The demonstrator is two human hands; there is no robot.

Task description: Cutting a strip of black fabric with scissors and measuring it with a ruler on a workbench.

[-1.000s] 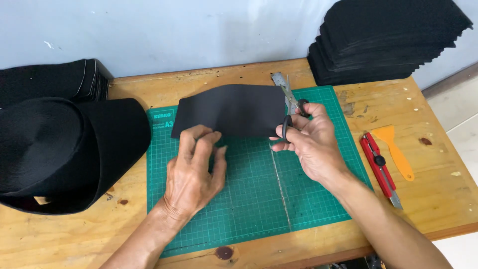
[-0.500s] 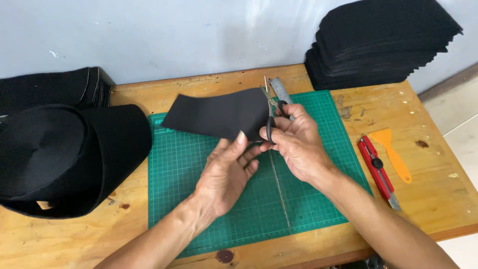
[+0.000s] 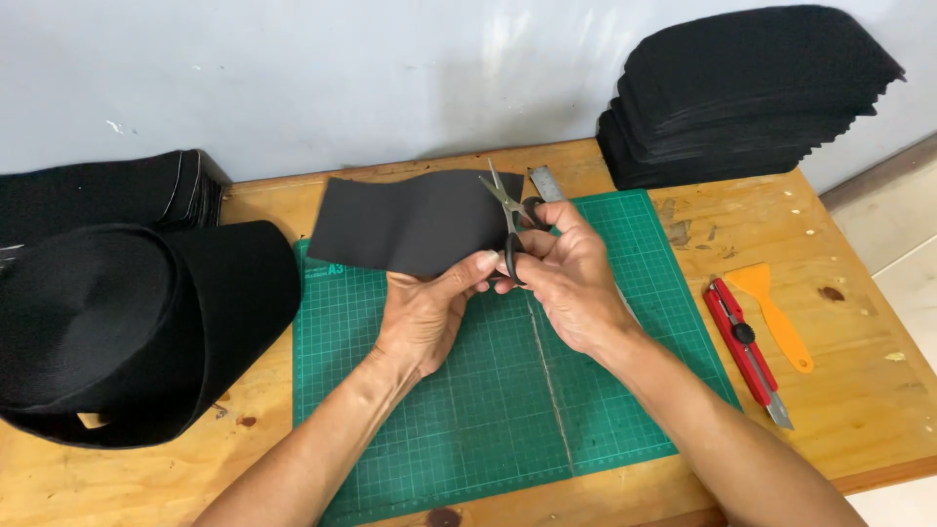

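A wavy piece of black sheet material (image 3: 410,220) is lifted above the green cutting mat (image 3: 586,390). My left hand (image 3: 429,307) pinches its lower right edge between thumb and fingers. My right hand (image 3: 571,273) holds a pair of scissors (image 3: 508,210) with black handles, fingers through the loops. The blades point up and away, slightly apart, at the right edge of the black piece. Both hands are close together over the mat's upper middle.
A big roll of black material (image 3: 127,332) lies at the left, with folded black material (image 3: 107,190) behind it. A tall stack of cut black pieces (image 3: 752,93) stands at back right. A red utility knife (image 3: 747,346) and orange scraper (image 3: 776,312) lie right of the mat. A metal ruler (image 3: 545,182) pokes out behind my right hand.
My left hand left the mat, moved right and took hold of the black piece's edge. The piece rose off the mat. The scissors now meet its right edge.
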